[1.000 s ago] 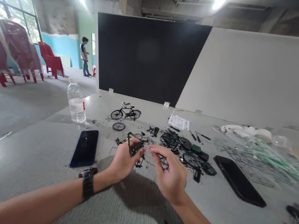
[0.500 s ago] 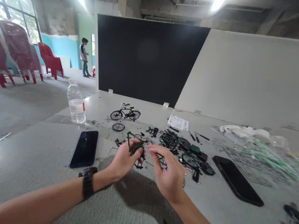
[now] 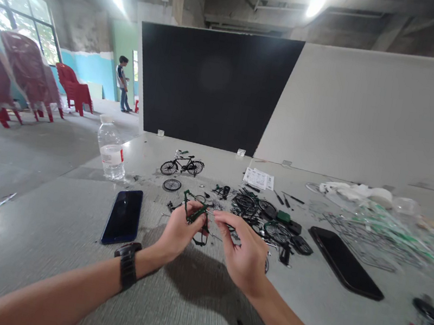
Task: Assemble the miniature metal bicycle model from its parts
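Observation:
Pinched in my left hand point(image 3: 184, 228) is a small dark green model bicycle frame point(image 3: 195, 215), tilted above the table. My right hand point(image 3: 243, 249) is closed on a thin screwdriver point(image 3: 211, 212); its silver shaft points left and meets the frame, while my fingers hide most of the handle. Whether a screw sits at the tip is too small to tell. Just beyond my hands lie loose model bicycle parts, among them dark wheels point(image 3: 244, 202) and a green piece point(image 3: 283, 216). A black model bicycle point(image 3: 182, 165) stands upright farther back, with a single wheel point(image 3: 172, 184) lying before it.
On the left are a phone point(image 3: 122, 217) and a water bottle point(image 3: 110, 148). A second black phone point(image 3: 345, 262) lies right, near clear plastic packaging point(image 3: 399, 230). Printed sheets point(image 3: 259, 178) and several slim tools point(image 3: 279, 197) are behind the parts. A person point(image 3: 123, 84) stands in the background.
Very little differs. My right fingers and the screwdriver have shifted slightly left, and the lower end of the green frame has tipped a little in my left hand.

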Available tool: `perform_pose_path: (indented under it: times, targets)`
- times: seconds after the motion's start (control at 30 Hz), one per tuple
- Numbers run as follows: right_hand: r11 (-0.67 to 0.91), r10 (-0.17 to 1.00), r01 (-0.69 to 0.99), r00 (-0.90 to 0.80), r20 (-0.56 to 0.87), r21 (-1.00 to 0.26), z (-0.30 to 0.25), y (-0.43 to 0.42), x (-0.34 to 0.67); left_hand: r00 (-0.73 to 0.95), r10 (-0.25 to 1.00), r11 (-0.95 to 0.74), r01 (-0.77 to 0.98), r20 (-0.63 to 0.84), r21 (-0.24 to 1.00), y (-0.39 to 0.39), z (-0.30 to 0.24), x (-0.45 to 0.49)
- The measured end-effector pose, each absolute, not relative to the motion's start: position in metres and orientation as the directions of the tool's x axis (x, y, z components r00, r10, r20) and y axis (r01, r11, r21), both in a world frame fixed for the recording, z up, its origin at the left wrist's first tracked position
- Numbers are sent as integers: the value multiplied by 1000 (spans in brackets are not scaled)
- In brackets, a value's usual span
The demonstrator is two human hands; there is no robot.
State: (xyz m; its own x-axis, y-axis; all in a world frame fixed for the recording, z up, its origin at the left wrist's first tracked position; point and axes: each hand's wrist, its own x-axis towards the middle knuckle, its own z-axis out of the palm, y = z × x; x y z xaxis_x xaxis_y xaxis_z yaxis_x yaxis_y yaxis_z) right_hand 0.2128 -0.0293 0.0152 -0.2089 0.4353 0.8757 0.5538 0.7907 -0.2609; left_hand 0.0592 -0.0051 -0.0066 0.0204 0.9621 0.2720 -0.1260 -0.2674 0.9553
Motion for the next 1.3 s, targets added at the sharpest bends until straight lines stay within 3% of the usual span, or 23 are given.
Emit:
perform_pose_path:
  times: [0.83,1.3]
  targets:
    - [779,438,585,-248,864,-227,11,-27,214,15,984,-171,-245,180,954,-2,-10,60]
    - [759,474,595,-225,851,-266,12,-26,214,4,969,-245,-56,246,968,-2,-13,60]
